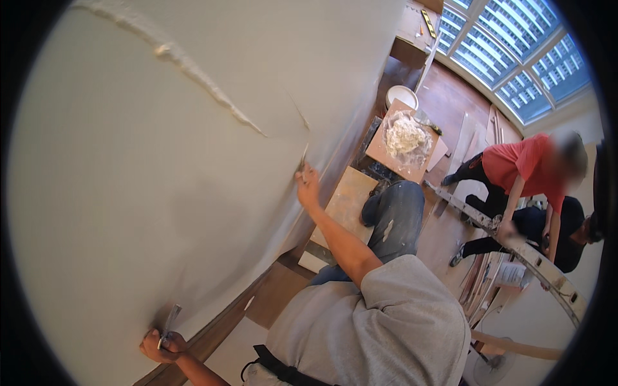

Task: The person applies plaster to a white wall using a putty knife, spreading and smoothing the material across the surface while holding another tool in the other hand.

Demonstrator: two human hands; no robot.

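Grey short-sleeved shirt, paint-flecked blue jeans, black strap.

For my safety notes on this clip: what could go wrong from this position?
The right hand presses a scraper far out along the white wall, the arm fully stretched, so the person may overbalance. The left hand holds a metal blade against the wall, which could slip and gouge it. The plaster pile sits far below.

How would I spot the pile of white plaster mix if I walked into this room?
Start at the big pale wall that the person is smoothing, then look down to the wooden floor at its foot, toward the windows. There a square board carries the heap of white plaster. Lumpy and bright, it differs from the bare tan board nearby and the round white bucket behind it.
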